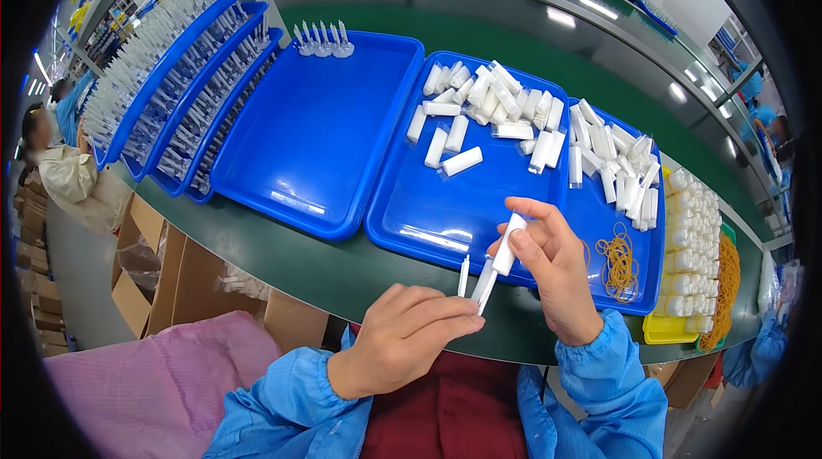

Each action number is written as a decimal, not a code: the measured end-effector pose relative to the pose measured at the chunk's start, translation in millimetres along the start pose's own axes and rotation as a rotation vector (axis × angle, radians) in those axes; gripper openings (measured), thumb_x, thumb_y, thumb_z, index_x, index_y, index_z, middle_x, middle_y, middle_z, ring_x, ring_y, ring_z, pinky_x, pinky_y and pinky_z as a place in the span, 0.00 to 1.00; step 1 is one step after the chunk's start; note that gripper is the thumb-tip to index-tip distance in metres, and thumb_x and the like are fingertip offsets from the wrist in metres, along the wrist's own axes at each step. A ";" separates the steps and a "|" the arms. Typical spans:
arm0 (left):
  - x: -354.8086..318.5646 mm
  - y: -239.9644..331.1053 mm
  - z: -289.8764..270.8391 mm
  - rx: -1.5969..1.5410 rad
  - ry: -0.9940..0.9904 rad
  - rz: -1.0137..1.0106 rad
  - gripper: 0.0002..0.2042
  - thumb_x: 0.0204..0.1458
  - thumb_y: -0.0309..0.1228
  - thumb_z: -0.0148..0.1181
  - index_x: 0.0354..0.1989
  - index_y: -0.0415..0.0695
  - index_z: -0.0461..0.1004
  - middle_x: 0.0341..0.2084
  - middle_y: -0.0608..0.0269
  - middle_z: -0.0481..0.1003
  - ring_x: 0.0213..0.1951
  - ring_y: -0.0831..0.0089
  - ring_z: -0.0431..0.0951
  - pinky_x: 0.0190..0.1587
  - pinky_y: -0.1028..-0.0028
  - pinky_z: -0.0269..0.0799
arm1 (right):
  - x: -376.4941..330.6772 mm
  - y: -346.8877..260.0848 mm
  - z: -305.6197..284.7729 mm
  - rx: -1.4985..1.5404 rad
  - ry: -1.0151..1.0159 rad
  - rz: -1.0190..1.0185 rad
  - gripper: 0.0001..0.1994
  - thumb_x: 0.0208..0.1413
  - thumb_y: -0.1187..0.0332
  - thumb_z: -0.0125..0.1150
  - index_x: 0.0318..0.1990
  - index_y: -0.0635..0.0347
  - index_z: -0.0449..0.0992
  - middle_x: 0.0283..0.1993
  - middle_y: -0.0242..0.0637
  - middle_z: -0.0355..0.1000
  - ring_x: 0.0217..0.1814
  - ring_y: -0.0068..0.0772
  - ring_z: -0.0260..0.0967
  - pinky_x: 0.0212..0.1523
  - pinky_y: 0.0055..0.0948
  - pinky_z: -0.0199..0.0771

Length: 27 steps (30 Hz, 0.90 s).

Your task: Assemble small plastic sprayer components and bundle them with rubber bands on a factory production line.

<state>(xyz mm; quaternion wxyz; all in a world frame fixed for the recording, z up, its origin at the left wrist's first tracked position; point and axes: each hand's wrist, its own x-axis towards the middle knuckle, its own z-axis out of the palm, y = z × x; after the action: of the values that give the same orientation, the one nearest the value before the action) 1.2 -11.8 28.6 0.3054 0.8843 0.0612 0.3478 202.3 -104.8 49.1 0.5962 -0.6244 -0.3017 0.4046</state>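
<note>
My left hand (407,337) is closed near the table's front edge. It grips slim white plastic pieces (464,277), and one thin end sticks up past the fingers. Between the thumb and fingers of my right hand (552,264) is a white packet (510,244), tilted toward the left hand. Its lower end meets a clear part (485,279) by the left fingertips; whether they are joined, I cannot tell. Just beyond both hands lies a blue tray (411,232) with many small white packets (492,95) in its far half.
Further right, a blue tray (629,303) holds more packets and yellow rubber bands (618,262). Capped white bottles (685,245) stand beyond it. To the left are a blue tray (300,159) with several upright nozzle-like pieces (324,41) and tilted, stacked trays (171,82) full of them.
</note>
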 end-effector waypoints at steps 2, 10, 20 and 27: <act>-1.4 0.8 1.4 -0.001 -0.001 0.004 0.17 0.42 0.20 0.67 0.43 0.49 0.84 0.45 0.70 0.82 0.36 0.71 0.77 0.34 0.72 0.65 | -0.1 0.5 -3.3 -0.035 -0.018 0.013 0.22 0.66 0.64 0.60 0.63 0.63 0.68 0.40 0.40 0.80 0.45 0.25 0.76 0.55 0.28 0.71; -10.9 -4.2 13.1 -0.124 0.266 -0.114 0.20 0.40 0.21 0.76 0.45 0.43 0.79 0.45 0.58 0.80 0.42 0.63 0.81 0.41 0.67 0.77 | -36.1 22.5 19.8 -0.366 0.023 -0.496 0.25 0.52 0.75 0.72 0.59 0.60 0.74 0.41 0.39 0.77 0.54 0.40 0.70 0.63 0.41 0.63; 3.0 -45.8 -3.9 0.172 0.192 -0.034 0.15 0.44 0.19 0.73 0.41 0.46 0.81 0.36 0.64 0.78 0.35 0.66 0.78 0.37 0.68 0.69 | 98.8 13.1 18.6 -1.207 -0.008 -0.895 0.11 0.52 0.76 0.60 0.44 0.60 0.79 0.43 0.38 0.74 0.49 0.42 0.71 0.51 0.37 0.69; -6.3 -41.8 -11.0 0.162 0.078 -0.042 0.15 0.45 0.19 0.69 0.42 0.48 0.82 0.37 0.68 0.78 0.36 0.68 0.77 0.36 0.70 0.66 | 79.0 -6.3 4.5 -1.220 -0.180 -0.462 0.11 0.56 0.73 0.63 0.46 0.62 0.74 0.36 0.39 0.73 0.41 0.35 0.74 0.42 0.35 0.76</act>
<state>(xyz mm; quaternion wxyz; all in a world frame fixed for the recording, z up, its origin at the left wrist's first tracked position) -6.3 25.4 6.9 0.2374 0.8904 0.1198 0.3695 237.8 -34.0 44.1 0.1795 -0.7331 -0.6519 0.0731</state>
